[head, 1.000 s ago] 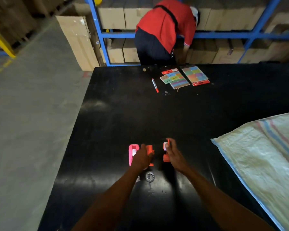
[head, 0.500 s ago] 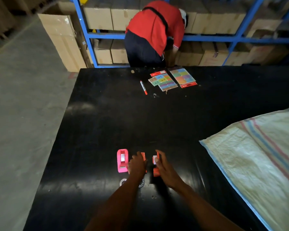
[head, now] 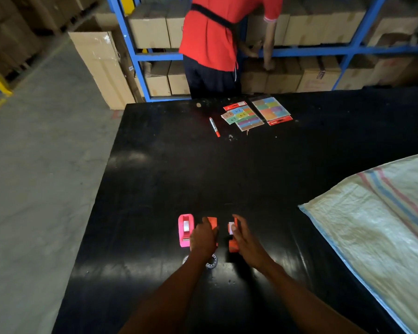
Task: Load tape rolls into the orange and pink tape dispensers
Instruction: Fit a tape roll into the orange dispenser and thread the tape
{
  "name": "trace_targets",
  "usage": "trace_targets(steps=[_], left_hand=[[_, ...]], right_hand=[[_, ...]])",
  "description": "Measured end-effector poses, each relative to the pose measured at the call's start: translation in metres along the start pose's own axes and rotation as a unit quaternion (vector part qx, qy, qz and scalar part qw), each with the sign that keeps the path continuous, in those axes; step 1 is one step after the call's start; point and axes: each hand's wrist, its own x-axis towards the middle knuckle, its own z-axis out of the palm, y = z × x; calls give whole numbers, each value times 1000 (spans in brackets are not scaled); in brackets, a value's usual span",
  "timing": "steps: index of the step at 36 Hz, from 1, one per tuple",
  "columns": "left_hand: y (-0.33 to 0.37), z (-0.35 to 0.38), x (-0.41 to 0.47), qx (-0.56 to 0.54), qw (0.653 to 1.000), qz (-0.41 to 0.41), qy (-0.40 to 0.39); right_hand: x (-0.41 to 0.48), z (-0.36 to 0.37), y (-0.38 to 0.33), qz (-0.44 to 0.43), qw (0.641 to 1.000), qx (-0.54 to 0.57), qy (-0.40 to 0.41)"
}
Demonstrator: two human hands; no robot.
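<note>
Ok so near the front edge of the table (head: 155, 165) I've got three dispensers in a row. Pink dispenser (head: 185, 230) on the left looks loaded already, white roll showing. My left hand (head: 203, 238) is closed over the middle orange dispenser (head: 212, 222); my right hand (head: 245, 242) pinches the other orange one (head: 232, 233), thumb on its white roll. Two loose tape rolls (head: 211, 262) sit right behind my left wrist, so the oranges probably aren't finished.
</note>
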Motion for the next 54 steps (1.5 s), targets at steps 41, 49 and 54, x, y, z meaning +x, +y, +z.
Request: trace_targets(steps=[41, 49, 54], left_hand=[[25, -48, -45, -443, 877, 102, -159], [15, -6, -61, -279, 946, 128, -102], [26, 32, -72, -89, 977, 163, -105]], right_hand=[[-23, -38, 1, -47, 999, 4, 20], [-32, -65, 18, 8, 997, 41, 67], [-40, -77, 32, 27, 996, 42, 78]])
